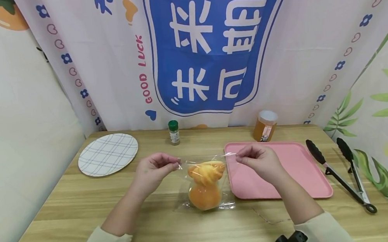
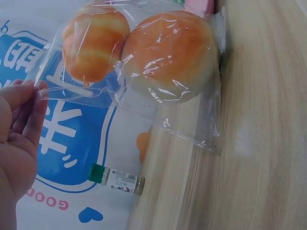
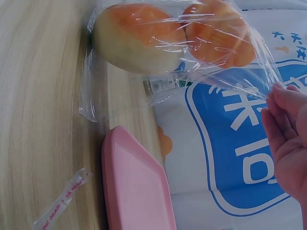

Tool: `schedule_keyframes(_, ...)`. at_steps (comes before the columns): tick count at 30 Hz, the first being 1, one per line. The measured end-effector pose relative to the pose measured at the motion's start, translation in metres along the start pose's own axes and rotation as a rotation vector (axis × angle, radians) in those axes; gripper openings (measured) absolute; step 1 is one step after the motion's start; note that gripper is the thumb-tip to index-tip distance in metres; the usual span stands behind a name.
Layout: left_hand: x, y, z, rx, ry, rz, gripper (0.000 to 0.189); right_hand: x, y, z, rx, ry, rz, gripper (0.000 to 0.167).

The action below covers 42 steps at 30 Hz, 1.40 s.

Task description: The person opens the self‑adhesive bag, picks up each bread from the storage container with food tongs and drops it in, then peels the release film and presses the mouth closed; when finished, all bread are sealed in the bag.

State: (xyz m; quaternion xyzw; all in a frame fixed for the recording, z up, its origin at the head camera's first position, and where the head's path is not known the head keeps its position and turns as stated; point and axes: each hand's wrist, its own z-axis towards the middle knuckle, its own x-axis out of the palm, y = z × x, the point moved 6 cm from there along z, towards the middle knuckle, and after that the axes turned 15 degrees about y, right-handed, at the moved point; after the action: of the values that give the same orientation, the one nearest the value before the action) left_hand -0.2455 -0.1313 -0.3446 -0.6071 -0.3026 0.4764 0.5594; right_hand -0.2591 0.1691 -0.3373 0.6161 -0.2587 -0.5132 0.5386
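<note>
A clear plastic bag [image 1: 227,205] is stretched upright between both hands. Inside it, a round bun [image 1: 205,196] sits at the bottom with a twisted bread roll [image 1: 206,173] above it. My left hand [image 1: 154,172] pinches the upper left corner of the bag between thumb and fingers. At the opposite upper corner, my right hand [image 1: 262,162] pinches the plastic in the same way. Both wrist views show the bag's film [image 2: 192,122] pulled taut near the fingers. Whether the bag's bottom touches the table cannot be told.
Behind the bag stands a green-capped shaker bottle [image 1: 174,132]. A white checked plate [image 1: 108,154] lies at left. On the right are a pink tray [image 1: 304,169], a honey-coloured jar [image 1: 266,126] and tongs [image 1: 351,183]. A thin printed plastic strip [image 3: 62,199] lies on the table [image 1: 83,209].
</note>
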Motion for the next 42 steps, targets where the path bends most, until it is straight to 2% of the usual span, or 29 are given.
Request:
schedule_keyframes(5, 0.0, -0.001, 0.0, 0.05, -0.018, 0.004, 0.014, 0.001, 0.002, 0.001, -0.04, 0.019, 0.02, 0.02)
schedule_keyframes(8, 0.002, -0.002, 0.0, 0.085, -0.025, -0.022, 0.025, 0.002, 0.003, 0.001, -0.064, 0.032, 0.019, 0.021)
schedule_keyframes(10, 0.003, -0.001, 0.0, 0.092, -0.026, -0.071, 0.036, 0.002, 0.003, 0.001, -0.079, 0.038, 0.015, 0.022)
schedule_keyframes(12, 0.006, 0.003, 0.002, 0.069, -0.016, -0.14, 0.048, 0.003, 0.003, 0.001, -0.092, 0.045, 0.023, 0.021)
schedule_keyframes(16, 0.013, 0.016, 0.009, -0.045, -0.023, -0.254, 0.056, 0.003, 0.003, 0.002, -0.114, 0.053, 0.048, 0.021)
schedule_keyframes(19, 0.017, 0.023, 0.013, -0.117, -0.043, -0.262, 0.045, 0.004, 0.003, 0.003, -0.116, 0.058, 0.047, 0.021)
schedule_keyframes(22, 0.021, 0.027, 0.016, -0.133, -0.05, -0.269, 0.032, 0.004, 0.002, 0.004, -0.11, 0.06, 0.023, 0.022)
schedule_keyframes(24, 0.024, 0.027, 0.017, -0.111, -0.032, -0.285, 0.025, 0.004, 0.003, 0.004, -0.105, 0.063, -0.011, 0.024)
schedule_keyframes(28, 0.029, 0.024, 0.016, -0.055, -0.004, -0.285, 0.017, 0.008, 0.012, 0.005, -0.063, 0.097, -0.142, 0.029)
schedule_keyframes(32, 0.034, 0.017, 0.015, -0.026, 0.004, -0.263, 0.02, 0.018, 0.038, 0.013, -0.003, 0.185, -0.349, 0.037)
schedule_keyframes(36, 0.038, 0.012, 0.011, -0.02, 0.007, -0.265, 0.02, 0.043, 0.067, 0.03, 0.031, 0.334, -0.563, 0.047)
schedule_keyframes(39, 0.041, 0.008, 0.009, 0.012, 0.026, -0.263, 0.021, 0.069, 0.08, 0.041, 0.033, 0.441, -0.703, 0.052)
schedule_keyframes(42, 0.042, 0.006, 0.008, 0.048, 0.039, -0.244, 0.024, 0.085, 0.082, 0.048, 0.038, 0.472, -0.771, 0.047)
